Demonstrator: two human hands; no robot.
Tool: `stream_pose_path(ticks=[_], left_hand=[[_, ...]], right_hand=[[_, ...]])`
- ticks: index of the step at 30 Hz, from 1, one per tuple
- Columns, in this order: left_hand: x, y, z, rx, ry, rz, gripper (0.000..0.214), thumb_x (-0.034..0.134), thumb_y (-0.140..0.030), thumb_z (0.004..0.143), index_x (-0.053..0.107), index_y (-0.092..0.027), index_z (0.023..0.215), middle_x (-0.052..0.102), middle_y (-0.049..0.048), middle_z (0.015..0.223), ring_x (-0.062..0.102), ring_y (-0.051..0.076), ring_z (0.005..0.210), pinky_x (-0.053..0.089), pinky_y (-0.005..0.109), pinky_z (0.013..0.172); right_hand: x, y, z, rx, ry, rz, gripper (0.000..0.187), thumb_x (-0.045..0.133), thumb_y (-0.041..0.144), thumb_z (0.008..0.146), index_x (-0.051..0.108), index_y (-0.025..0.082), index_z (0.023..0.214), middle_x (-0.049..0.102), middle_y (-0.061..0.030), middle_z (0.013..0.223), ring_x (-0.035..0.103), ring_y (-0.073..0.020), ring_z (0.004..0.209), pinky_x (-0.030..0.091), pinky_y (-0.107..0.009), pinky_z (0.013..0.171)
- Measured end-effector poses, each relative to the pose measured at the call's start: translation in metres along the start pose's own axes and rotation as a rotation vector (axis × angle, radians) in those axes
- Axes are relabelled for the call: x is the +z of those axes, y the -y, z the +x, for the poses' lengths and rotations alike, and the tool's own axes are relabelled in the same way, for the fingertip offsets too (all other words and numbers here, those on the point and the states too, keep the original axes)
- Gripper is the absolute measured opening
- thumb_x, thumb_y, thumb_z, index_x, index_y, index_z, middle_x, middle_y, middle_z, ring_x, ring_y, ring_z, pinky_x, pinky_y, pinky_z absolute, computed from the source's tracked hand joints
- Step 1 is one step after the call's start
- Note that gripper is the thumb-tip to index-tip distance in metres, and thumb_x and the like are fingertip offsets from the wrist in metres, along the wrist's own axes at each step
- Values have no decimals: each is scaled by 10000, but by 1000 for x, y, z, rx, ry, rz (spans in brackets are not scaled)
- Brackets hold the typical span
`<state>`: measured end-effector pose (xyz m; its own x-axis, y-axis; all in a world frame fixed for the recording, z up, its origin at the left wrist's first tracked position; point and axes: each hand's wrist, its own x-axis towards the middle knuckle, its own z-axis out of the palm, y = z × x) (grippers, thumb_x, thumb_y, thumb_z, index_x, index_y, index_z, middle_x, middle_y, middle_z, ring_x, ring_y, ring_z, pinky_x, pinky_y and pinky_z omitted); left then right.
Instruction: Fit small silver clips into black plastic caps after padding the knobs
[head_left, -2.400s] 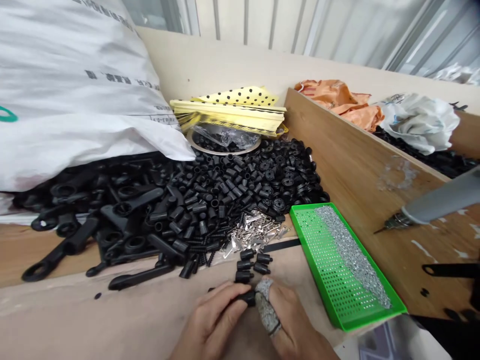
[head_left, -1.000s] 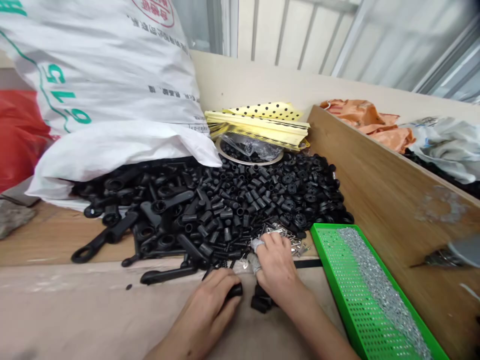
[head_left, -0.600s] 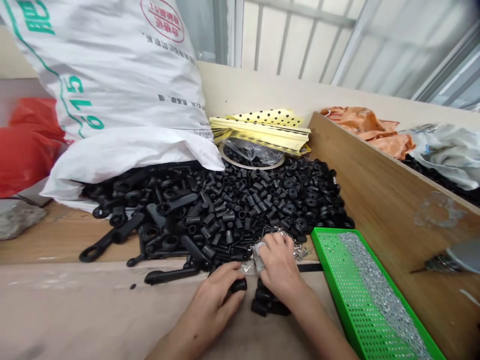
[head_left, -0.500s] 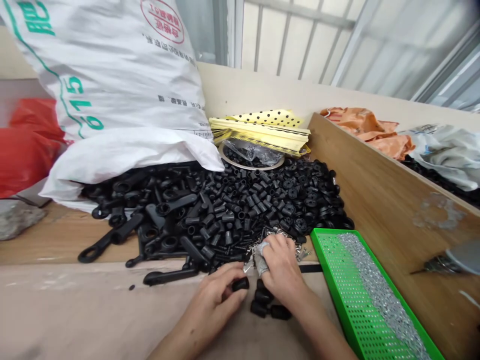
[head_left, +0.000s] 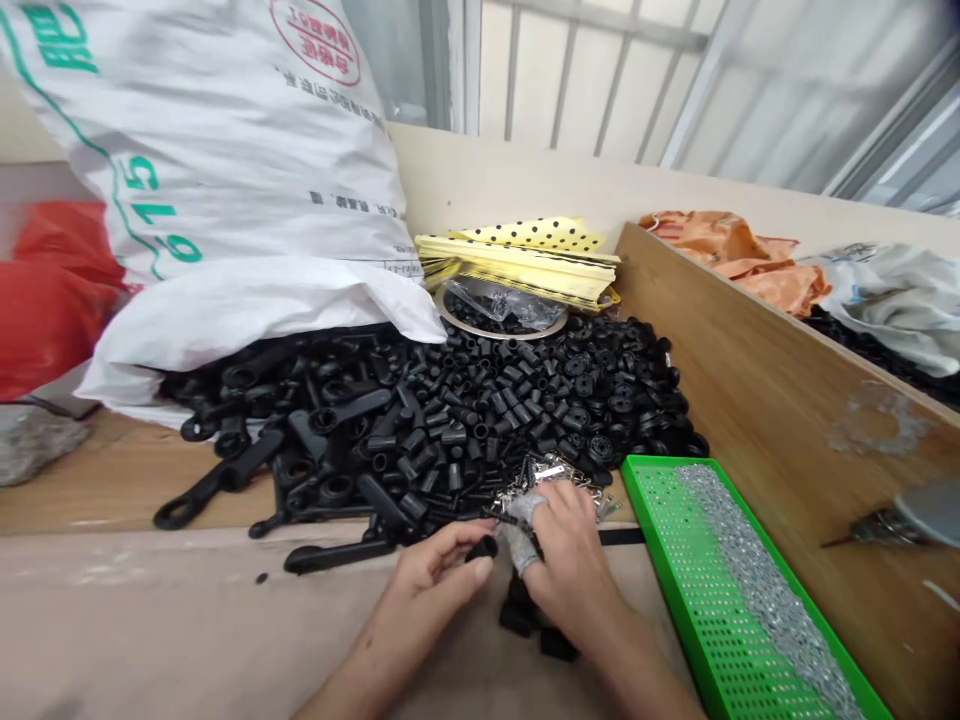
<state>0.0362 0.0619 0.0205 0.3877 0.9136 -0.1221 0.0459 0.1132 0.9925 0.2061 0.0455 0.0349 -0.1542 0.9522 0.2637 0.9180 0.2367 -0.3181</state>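
Observation:
My left hand (head_left: 431,590) pinches a short black plastic tube (head_left: 482,548) between thumb and fingers, its open end facing right. Just right of it, my right hand (head_left: 566,545), with grey wrapping (head_left: 523,520) on its fingers, grips a thin black ridged rod (head_left: 504,517) that points toward the left fingertips. Several loose black tubes (head_left: 517,617) lie on the table under my right wrist, partly hidden. Beyond the right fingers sits a small heap of shiny metal pieces (head_left: 551,470), at the front of a big pile of black tubes (head_left: 450,435).
Black handle-like parts (head_left: 255,455) lie left, round black discs (head_left: 600,400) right. A green perforated tray (head_left: 739,600) of small metal pieces stands at right, beside a wooden board (head_left: 750,370) and a pointed tool (head_left: 877,528). Behind are a white sack (head_left: 247,170) and a metal bowl (head_left: 499,328).
My right hand has drawn back slightly from the metal pieces and now shows a thin black ridged rod. My left hand's black tube has tilted, its open end now showing.

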Motion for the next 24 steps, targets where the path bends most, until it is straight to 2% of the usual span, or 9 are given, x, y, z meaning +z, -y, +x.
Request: stream_pose_path(ticks=[3,6,9,12,14,16,20,24], left_hand=[[7,-6,2,-31,-6,-139,257,661,-334,737,678,-181,942,715,52,977,633,212,946,495,292,849],[10,-10,0,-68,19,-183,280,712,-359,700,692,-174,909,718,41,903,632,193,875,496,267,803],[10,-13,-3,-91,118,-216,283,746,-379,670,701,-177,863,704,22,832,619,165,788,487,242,738],[10,-17,-6,-91,236,-228,272,742,-398,680,702,-183,841,666,1,755,587,140,711,465,223,668],[11,-20,-7,-78,288,-227,267,731,-410,695,702,-187,838,647,-5,730,570,131,690,451,215,650],[11,-21,-9,-74,314,-247,278,717,-429,710,698,-189,848,647,0,745,575,137,708,458,225,667],[13,-21,-10,-136,280,-332,300,706,-429,730,667,-207,927,679,25,872,618,175,847,484,258,741],[18,-16,-8,-163,188,-346,324,719,-426,719,662,-199,944,685,41,934,621,194,921,491,276,783]], right_hand=[[-1,5,-14,-90,-22,121,257,469,20,728,595,153,909,578,-79,924,461,-234,892,312,-422,856],[-7,7,-22,-132,18,219,249,450,7,716,575,154,874,577,-70,905,479,-216,857,330,-399,847],[-16,3,-23,-95,14,277,291,456,11,711,559,154,943,570,-76,955,485,-220,898,350,-376,839],[-21,0,-24,-151,67,315,355,458,7,705,562,171,1003,559,-79,1051,484,-220,961,360,-359,853],[-21,0,-25,-189,78,352,328,461,17,717,576,183,975,568,-65,1013,494,-211,923,371,-347,826],[-20,-1,-27,-197,22,394,252,460,37,739,579,183,906,576,-56,939,499,-203,860,380,-339,779],[-20,-6,-31,-149,-85,474,219,408,16,751,539,186,794,562,-41,823,496,-187,781,395,-306,703],[-16,-11,-31,-76,-41,484,275,397,-1,746,552,183,879,575,-59,865,518,-193,814,433,-298,717]])
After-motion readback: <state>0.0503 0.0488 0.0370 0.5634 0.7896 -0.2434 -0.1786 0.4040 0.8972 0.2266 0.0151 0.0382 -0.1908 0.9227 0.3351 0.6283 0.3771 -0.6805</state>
